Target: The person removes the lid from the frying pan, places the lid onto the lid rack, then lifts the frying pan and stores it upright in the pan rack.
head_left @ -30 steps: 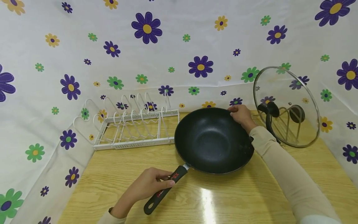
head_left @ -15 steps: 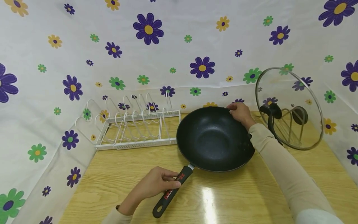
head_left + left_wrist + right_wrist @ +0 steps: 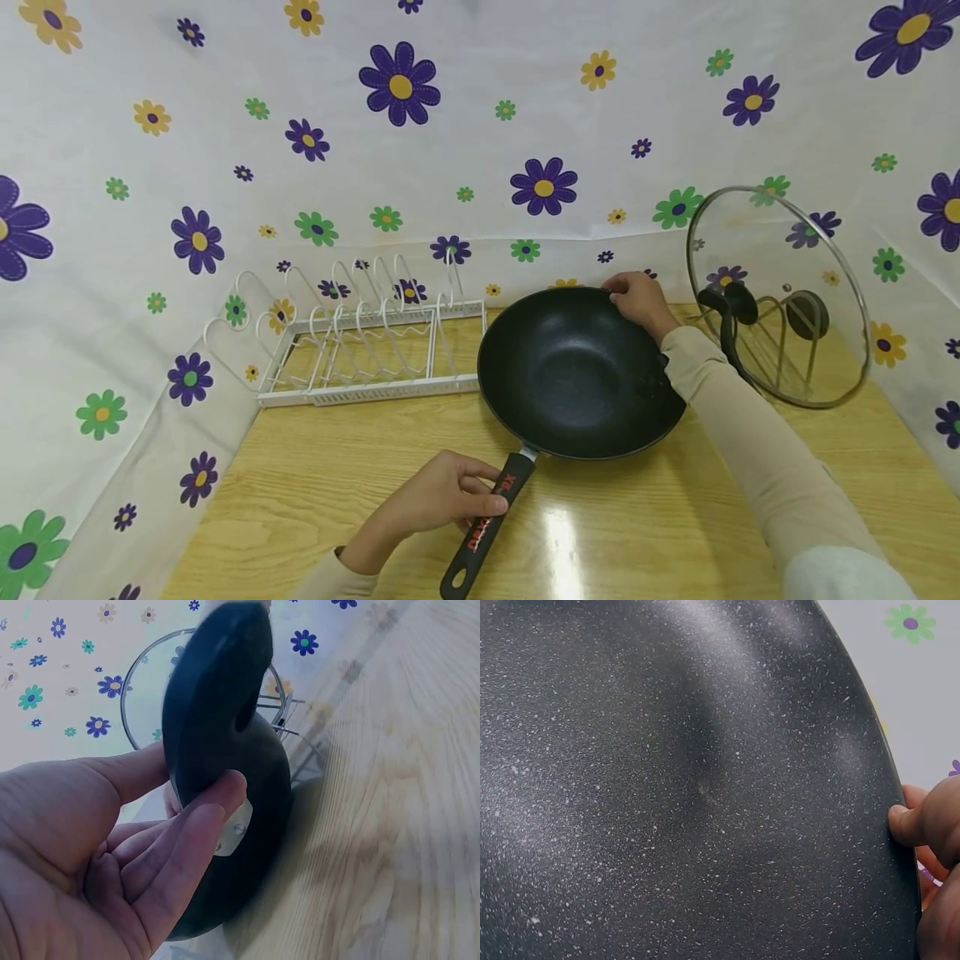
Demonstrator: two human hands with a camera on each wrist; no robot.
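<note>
A black wok (image 3: 573, 375) with a speckled dark inside is tilted toward me over the wooden table. Its long black handle (image 3: 480, 542), marked with red letters, points toward the front. My left hand (image 3: 446, 496) grips that handle between thumb and fingers; the left wrist view shows the wok handle (image 3: 214, 697) close up, fingers curled beneath it. My right hand (image 3: 639, 302) pinches the far right rim, and in the right wrist view the thumb of the right hand (image 3: 934, 832) lies over the edge of the wok (image 3: 705, 795).
A white wire dish rack (image 3: 375, 387) stands at the back left, just beside the wok. On the right, a glass lid (image 3: 787, 208) with a steel rim leans upright in a wire holder (image 3: 780, 350). Behind the wooden table (image 3: 330, 467) hangs a flowered white cloth (image 3: 465, 150).
The wok handle has swung to the right along with my left hand, turning the wok slightly. My right hand stays on the rim, shifted a little to the left.
</note>
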